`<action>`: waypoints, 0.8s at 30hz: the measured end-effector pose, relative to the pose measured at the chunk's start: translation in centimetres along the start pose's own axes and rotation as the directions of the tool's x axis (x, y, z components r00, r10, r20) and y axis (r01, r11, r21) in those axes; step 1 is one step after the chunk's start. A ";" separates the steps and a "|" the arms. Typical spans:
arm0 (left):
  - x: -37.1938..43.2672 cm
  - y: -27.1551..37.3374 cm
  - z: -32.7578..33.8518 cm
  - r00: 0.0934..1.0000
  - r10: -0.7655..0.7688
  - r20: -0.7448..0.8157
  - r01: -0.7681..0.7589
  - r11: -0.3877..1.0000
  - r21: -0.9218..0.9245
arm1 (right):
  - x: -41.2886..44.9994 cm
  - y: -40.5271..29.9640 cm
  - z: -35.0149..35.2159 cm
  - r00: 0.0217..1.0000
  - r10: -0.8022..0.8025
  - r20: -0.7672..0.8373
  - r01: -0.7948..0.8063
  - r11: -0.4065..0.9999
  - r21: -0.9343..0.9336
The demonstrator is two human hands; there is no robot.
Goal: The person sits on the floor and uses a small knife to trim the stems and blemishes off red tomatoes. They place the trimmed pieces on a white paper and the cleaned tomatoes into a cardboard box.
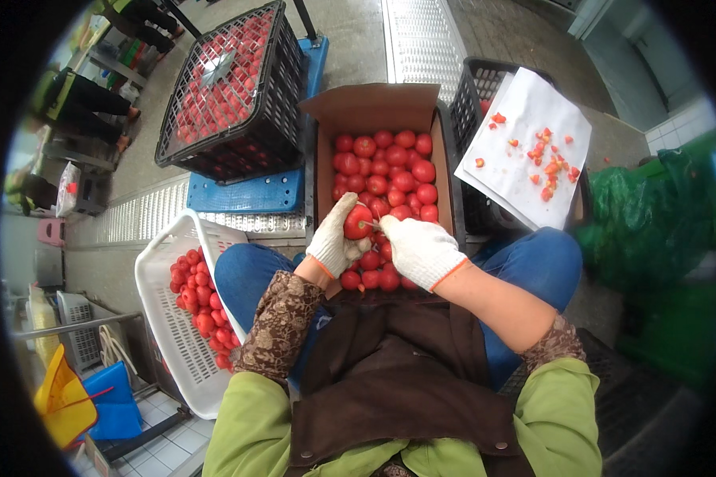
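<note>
My left hand (337, 235), in a white knit glove, grips a red tomato (356, 223) with its stem end turned to the right. My right hand (420, 247), gloved alike, pinches a thin metal tool (372, 224) whose tip meets the stem end of that tomato. Whether the tool is a blade or a corer cannot be told. Both hands are above an open cardboard-lined crate (370, 107) between my knees. Many whole tomatoes (395, 156) fill it. To my left, a white plastic basket (155, 280) holds tomatoes (203, 295), some with cored tops.
A lidded black crate of tomatoes (230, 89) stands on a blue platform (244, 191). At right, white sheets (501, 167) with tomato scraps (552, 167) cover another black crate (468, 95). Green plastic (638, 208) lies farther right. People (83, 95) stand at far left.
</note>
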State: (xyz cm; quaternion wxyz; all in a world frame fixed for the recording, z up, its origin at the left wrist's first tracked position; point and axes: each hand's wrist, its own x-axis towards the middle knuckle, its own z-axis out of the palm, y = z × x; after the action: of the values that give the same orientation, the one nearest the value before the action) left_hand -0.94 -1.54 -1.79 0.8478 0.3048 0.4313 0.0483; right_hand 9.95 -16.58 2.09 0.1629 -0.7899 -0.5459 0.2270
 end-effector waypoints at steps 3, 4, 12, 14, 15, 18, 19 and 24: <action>0.1 0.3 0.0 0.997 -0.044 -0.060 0.052 0.988 0.148 | 0.2 -0.1 0.1 0.999 -0.034 0.002 0.034 0.999 0.005; 0.2 0.4 0.0 0.996 -0.036 -0.085 0.047 0.989 0.139 | 0.3 -0.2 0.1 0.999 -0.045 -0.007 0.045 0.999 0.003; 0.9 1.0 0.1 0.987 -0.075 -0.139 0.100 0.978 0.185 | 1.2 0.1 0.1 0.999 0.041 0.006 -0.041 0.998 -0.057; 1.1 0.9 -0.3 0.994 -0.042 -0.102 0.062 0.977 0.205 | 1.2 0.1 0.2 0.999 0.050 0.013 -0.049 0.996 -0.068; 1.1 1.0 -0.3 0.996 -0.022 -0.083 0.040 0.975 0.217 | 1.3 0.0 0.2 0.998 0.061 0.021 -0.059 0.996 -0.068; 0.8 0.9 0.4 0.991 0.032 -0.132 0.015 0.942 0.334 | 1.5 0.2 1.0 0.997 0.058 0.043 -0.056 0.997 -0.052; 0.8 0.7 0.5 0.990 0.046 -0.135 0.008 0.927 0.374 | 1.5 0.4 1.5 0.997 0.053 0.049 -0.050 0.998 -0.043; 0.6 -0.8 0.8 0.995 -0.003 -0.102 0.049 0.890 0.453 | 2.6 2.3 3.6 0.988 -0.005 0.153 -0.028 0.976 0.215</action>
State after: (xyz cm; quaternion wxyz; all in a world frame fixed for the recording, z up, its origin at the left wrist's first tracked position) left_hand -0.12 -2.34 -2.29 0.7311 0.4861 0.4761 -0.0505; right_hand 10.56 -14.90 -2.60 0.2044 -0.7509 -0.5241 0.3460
